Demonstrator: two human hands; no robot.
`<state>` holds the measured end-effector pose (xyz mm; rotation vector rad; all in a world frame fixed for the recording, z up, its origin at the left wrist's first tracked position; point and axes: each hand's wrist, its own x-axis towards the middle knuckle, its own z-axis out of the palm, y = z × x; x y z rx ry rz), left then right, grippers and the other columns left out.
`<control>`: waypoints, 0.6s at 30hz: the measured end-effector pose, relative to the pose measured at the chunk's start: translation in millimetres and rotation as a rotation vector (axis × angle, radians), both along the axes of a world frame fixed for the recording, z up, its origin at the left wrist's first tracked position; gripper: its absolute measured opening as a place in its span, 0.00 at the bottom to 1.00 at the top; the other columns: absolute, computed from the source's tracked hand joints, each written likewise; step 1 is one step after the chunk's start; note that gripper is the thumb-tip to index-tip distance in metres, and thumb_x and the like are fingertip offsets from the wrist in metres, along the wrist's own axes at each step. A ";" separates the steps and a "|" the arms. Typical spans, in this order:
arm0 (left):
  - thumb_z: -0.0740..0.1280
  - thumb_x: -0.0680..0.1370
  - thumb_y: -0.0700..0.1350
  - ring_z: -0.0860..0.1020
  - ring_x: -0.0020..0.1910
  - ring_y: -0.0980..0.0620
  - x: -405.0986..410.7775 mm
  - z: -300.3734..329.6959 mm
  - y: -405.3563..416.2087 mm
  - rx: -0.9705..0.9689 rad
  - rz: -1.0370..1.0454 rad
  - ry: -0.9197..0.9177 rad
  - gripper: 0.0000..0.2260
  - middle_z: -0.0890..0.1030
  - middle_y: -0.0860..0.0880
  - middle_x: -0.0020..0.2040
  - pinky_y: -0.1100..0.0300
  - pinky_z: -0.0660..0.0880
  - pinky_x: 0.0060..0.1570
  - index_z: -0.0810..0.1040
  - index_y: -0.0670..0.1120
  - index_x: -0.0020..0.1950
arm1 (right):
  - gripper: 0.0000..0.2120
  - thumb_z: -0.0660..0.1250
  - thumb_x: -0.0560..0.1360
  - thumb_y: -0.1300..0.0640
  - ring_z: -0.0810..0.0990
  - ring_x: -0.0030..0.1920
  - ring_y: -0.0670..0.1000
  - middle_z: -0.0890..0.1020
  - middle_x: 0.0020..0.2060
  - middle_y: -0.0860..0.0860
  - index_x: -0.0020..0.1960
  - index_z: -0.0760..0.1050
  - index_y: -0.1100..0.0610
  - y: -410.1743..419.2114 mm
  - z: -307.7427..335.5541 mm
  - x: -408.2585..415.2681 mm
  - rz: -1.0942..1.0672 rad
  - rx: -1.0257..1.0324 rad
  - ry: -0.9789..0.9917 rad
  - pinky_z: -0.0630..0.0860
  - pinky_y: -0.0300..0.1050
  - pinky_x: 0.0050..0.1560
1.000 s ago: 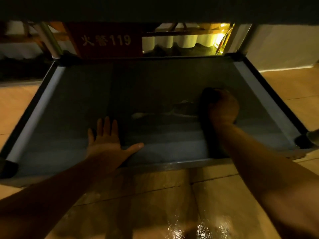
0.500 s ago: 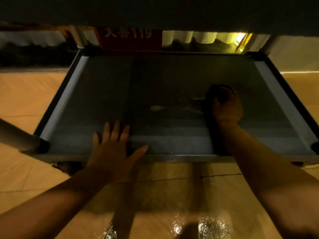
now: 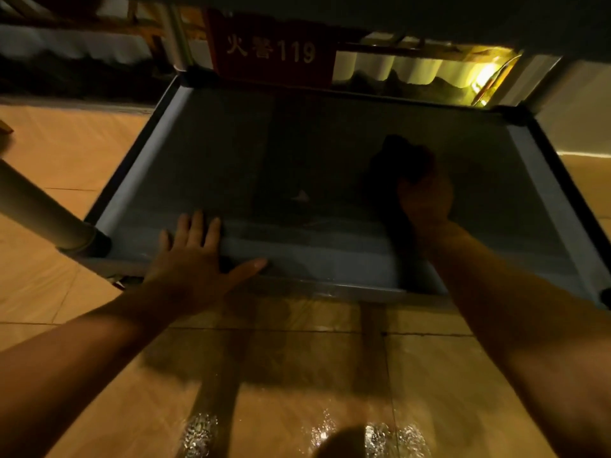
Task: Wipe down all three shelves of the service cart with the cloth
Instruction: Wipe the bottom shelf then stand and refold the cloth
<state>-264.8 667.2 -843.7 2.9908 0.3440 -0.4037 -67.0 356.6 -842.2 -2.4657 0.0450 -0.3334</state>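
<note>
Moved: right hand point(image 3: 425, 193) w/ cloth point(image 3: 398, 161) has pushed farther back on the shelf since 0.5 s ago; left hand point(image 3: 195, 256) barely shifted, view swung a bit.
Cart: bottom shelf point(image 3: 211, 153) in view, low over tile floor point(image 3: 59, 150); underside of shelf above caps the top of frame.
Progress: judging by the low shelf, prob. last of three; other two not visible, can't confirm. Far and left parts look unwiped yet, hard to tell in the dim light.
Edges: raised lip all round, corner post point(image 3: 39, 206) near-left; red sign point(image 3: 271, 51) beyond far edge.
Room: open shelf left and right of cloth; tight headroom.
Right hand: fist closed on dark bunched cloth, centre-right of shelf.
Left hand: flat, fingers spread, holds nothing, braced on near lip.
Small: pale speck point(image 3: 301, 195) mid-shelf, unclear what.
</note>
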 end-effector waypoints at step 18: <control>0.41 0.66 0.82 0.40 0.81 0.43 -59.8 9.9 55.3 -0.004 0.019 -0.061 0.56 0.44 0.43 0.82 0.47 0.39 0.77 0.42 0.44 0.82 | 0.31 0.63 0.74 0.51 0.70 0.73 0.60 0.73 0.72 0.59 0.76 0.66 0.58 153.1 -15.3 -25.2 0.150 0.053 0.134 0.64 0.51 0.73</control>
